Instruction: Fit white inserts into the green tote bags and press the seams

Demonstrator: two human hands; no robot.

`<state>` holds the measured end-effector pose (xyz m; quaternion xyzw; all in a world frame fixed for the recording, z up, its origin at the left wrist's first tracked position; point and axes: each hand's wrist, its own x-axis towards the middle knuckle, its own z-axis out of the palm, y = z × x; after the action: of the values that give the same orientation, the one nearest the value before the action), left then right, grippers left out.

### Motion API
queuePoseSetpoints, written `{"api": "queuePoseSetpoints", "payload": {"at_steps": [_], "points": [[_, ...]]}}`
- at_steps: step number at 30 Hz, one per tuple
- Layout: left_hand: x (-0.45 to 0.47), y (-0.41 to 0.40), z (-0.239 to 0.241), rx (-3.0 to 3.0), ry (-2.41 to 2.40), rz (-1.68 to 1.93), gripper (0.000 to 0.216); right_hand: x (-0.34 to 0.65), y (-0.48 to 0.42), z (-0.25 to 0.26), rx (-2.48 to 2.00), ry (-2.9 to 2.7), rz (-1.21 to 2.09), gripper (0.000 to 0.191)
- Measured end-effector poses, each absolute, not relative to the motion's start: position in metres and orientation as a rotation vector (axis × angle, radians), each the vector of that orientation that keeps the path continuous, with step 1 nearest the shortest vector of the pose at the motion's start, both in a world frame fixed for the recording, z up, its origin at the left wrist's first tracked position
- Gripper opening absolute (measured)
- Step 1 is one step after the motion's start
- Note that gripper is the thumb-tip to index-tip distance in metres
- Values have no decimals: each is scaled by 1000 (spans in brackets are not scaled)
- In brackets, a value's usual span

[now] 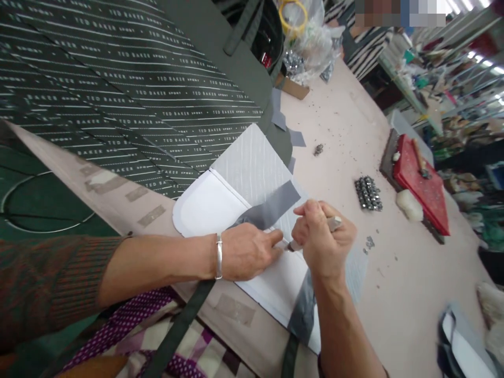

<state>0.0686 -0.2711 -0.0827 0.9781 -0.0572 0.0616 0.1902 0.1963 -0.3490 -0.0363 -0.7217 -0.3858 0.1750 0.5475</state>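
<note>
My left hand [248,253] lies on a white sheet [208,205] shaped like a pattern piece, fingers pressing down and the index stretched toward the tool's tip. My right hand [325,236] is closed around a slim, pen-like silver tool [335,223], its dark tip down on the sheet. A translucent flap [255,157] covers the sheet's far part, with printed fabric showing faintly through. Grey tape or strap strips [275,202] cross the sheet near both hands. Dark straps hang over the table edge below.
Dark printed lining fabric [129,89] spreads over the left of the table [338,136]. Farther right are a cluster of small metal pieces [368,193], a red block [419,184] with a hammer [421,158], and a white lump [409,205]. Plastic bags and a yellow tape roll [293,16] stand at the back.
</note>
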Motion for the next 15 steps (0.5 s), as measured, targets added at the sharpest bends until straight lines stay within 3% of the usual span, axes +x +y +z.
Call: {"api": "queuePoseSetpoints", "payload": {"at_steps": [7,15], "points": [[69,-273,-89,2712,-125,194,17,186,-323,-35,-1873,-1124,516,37],[71,-273,-91,2662,-119,131,14,181,-323,-34,-1939,-1301,354,35]]}}
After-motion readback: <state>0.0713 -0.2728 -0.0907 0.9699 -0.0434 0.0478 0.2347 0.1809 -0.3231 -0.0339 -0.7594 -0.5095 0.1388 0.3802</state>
